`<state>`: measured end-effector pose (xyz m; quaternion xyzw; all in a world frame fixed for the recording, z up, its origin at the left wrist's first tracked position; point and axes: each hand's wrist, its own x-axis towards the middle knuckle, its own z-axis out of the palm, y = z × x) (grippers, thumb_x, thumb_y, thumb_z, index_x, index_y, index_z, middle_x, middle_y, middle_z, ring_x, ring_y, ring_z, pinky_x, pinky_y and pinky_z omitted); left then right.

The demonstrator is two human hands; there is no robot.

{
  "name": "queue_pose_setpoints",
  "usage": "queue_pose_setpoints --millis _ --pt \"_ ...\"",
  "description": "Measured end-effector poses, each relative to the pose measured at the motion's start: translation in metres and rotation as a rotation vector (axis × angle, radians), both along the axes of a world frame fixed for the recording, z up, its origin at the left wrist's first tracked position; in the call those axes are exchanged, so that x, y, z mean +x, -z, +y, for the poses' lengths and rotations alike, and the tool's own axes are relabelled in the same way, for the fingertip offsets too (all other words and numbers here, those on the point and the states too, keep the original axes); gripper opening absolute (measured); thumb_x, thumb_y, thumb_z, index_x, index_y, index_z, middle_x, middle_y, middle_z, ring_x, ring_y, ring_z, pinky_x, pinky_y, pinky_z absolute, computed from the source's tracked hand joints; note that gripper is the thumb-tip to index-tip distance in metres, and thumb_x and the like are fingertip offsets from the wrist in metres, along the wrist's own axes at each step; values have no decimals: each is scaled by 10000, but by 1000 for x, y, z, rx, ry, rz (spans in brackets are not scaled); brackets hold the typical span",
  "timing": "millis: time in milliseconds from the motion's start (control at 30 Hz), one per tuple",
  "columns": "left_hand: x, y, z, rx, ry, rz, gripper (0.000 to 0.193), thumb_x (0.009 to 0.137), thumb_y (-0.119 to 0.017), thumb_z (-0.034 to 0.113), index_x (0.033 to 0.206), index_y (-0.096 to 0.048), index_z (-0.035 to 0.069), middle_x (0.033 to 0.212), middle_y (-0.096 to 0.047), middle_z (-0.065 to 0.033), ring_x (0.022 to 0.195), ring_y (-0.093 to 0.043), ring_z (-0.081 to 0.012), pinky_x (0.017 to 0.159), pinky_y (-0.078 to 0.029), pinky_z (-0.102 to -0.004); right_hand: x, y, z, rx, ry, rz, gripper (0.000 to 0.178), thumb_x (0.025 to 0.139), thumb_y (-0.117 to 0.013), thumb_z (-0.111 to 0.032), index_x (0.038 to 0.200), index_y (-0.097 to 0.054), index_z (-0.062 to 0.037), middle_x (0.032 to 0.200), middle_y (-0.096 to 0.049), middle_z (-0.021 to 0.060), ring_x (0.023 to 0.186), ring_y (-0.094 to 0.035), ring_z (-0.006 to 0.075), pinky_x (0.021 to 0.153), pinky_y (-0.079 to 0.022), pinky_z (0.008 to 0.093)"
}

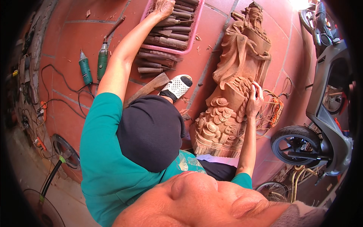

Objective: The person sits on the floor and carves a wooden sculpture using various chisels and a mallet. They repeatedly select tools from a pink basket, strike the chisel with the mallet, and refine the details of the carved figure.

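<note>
Tools, tightly packed, may nick the left hand, grip unclear; the open right hand touches the carving.

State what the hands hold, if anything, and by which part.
Left hand at the pink plastic basket: any hold cannot be told. Right hand rests on the side of the brown carved wooden statue; no grip shows.
</note>
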<state>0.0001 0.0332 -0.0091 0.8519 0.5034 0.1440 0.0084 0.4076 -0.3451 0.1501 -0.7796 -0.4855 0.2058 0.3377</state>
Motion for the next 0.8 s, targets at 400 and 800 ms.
queue_pose_setpoints --millis 400,800 --pt "-13 35 23 -243 -71 -81 193 860 -603 185 939 -732 64 968 -719 -198 973 -686 -386 857 -530 -494 -4 1 5 -3 -14 20 239 994 -605 -184 1124 -670 5 1130 -672 118 1059 -630 201 955 -474 329" --pt "-5 48 35 -453 -82 -25 291 889 -535 225 1117 -643 79 1114 -701 -182 1096 -642 -384 929 -489 -529 3 2 0 12 -13 -21 234 1009 -590 -176 1149 -670 -6 1091 -681 78 1030 -620 155 941 -466 290"
